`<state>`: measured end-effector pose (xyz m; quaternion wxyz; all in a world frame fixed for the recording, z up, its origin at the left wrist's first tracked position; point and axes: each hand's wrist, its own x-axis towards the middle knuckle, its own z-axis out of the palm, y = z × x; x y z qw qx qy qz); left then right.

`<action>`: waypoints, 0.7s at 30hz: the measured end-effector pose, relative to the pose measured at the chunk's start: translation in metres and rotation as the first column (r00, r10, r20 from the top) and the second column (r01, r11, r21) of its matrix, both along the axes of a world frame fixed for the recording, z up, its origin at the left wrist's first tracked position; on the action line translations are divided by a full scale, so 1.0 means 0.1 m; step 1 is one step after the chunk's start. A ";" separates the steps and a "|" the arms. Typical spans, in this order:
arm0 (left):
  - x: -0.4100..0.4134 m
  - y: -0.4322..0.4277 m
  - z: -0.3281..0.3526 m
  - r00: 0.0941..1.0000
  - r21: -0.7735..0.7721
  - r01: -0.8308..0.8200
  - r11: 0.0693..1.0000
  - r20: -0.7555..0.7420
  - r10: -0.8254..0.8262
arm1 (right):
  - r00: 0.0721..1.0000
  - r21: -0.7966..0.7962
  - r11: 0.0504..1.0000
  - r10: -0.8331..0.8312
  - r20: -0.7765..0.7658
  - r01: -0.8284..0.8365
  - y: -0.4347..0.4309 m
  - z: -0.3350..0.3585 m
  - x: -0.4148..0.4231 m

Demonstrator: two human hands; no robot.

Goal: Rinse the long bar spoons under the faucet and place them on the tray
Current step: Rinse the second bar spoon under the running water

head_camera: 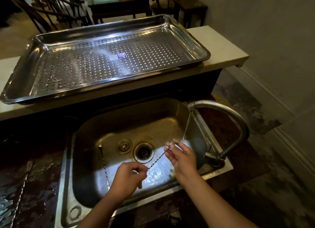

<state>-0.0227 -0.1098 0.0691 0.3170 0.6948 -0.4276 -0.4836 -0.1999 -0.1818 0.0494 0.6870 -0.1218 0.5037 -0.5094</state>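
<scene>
Rinsing a bar spoon over the sink

Stretched between both hands, a long twisted bar spoon point(156, 161) runs diagonally above the sink point(88, 159). The left hand point(127, 180) pinches its lower end between thumb and fingertips, closed narrowly around the stem. The right hand point(181, 157) holds the upper end with the fingers mostly extended, and that end sits in the thin stream of water point(186, 125) falling from the curved faucet point(228, 115) at the sink's right rim.

A second bar spoon point(104, 164) lies in the basin, left of the hands, its small bowl end pointing away from the person. Between it and the held spoon are the open drain point(143, 152) and, just to its left, a round strainer plug point(124, 146). A third spoon point(23, 190) rests on the wet dark surface point(40, 185) left of the sink.

Beyond the sink, on a raised pale ledge point(221, 47), sits the perforated steel tray point(25, 70), carrying only a small blue sticker point(117, 56). Dark wooden chairs point(51, 11) stand farther back.
</scene>
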 end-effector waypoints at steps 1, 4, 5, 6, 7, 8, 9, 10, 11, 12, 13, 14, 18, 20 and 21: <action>0.00 0.00 0.00 0.999 0.017 -0.008 1.000 -0.033 0.008 | 1.000 -0.005 1.000 -0.011 0.027 0.011 0.01 -0.01 0.01; -0.03 -0.01 0.00 0.991 0.061 0.014 0.998 -0.136 -0.006 | 0.994 0.003 1.000 -0.031 0.103 0.031 -0.03 -0.01 -0.03; -0.04 -0.02 0.00 0.986 0.066 0.025 0.998 -0.167 -0.014 | 0.993 0.010 0.999 -0.037 0.110 0.036 -0.05 -0.01 -0.05; -0.05 -0.03 -0.01 0.982 0.069 0.029 0.997 -0.190 -0.016 | 0.993 0.016 0.999 -0.038 0.113 0.037 -0.07 -0.01 -0.07; -0.07 -0.05 -0.01 0.979 0.070 0.026 0.997 -0.206 -0.011 | 0.993 0.020 0.999 -0.032 0.118 0.030 -0.08 -0.01 -0.08; -0.09 -0.07 -0.02 0.976 0.073 0.016 0.997 -0.216 0.001 | 0.991 0.020 1.000 -0.019 0.129 0.016 -0.09 -0.02 -0.08; -0.10 -0.10 -0.04 0.974 0.079 0.002 0.997 -0.225 0.016 | 0.990 0.015 1.000 0.001 0.143 -0.004 -0.09 -0.02 -0.08; -0.12 -0.12 -0.05 0.972 0.088 -0.011 0.996 -0.233 0.031 | 0.989 0.009 1.000 0.023 0.149 -0.024 -0.10 -0.02 -0.08; -0.13 -0.14 -0.07 0.970 0.097 -0.021 0.995 -0.241 0.044 | 0.989 0.005 0.999 0.035 0.147 -0.037 -0.10 -0.02 -0.09; -0.14 -0.15 -0.08 0.967 0.100 -0.025 0.995 -0.249 0.049 | 0.989 0.005 0.999 0.034 0.144 -0.035 -0.12 -0.01 -0.10; -0.15 -0.16 -0.10 0.966 0.094 -0.019 0.995 -0.257 0.042 | 0.989 0.009 1.000 0.017 0.147 -0.019 -0.15 0.01 -0.13; -0.16 -0.17 -0.10 0.965 0.080 -0.003 0.997 -0.260 0.024 | 0.988 0.018 1.000 -0.011 0.156 0.008 -0.18 0.02 -0.16; -0.24 -0.22 -0.10 0.968 0.058 0.033 0.998 -0.250 -0.017 | 0.992 0.013 0.999 -0.041 0.116 0.040 -0.25 0.03 -0.25; -0.28 -0.27 -0.10 0.974 0.050 0.032 0.998 -0.226 -0.020 | 0.998 -0.018 1.000 0.012 0.055 -0.011 -0.25 0.00 -0.26; -0.30 -0.29 -0.09 0.979 0.041 0.038 0.998 -0.203 -0.029 | 0.999 -0.024 0.999 0.029 0.028 -0.028 -0.27 -0.01 -0.27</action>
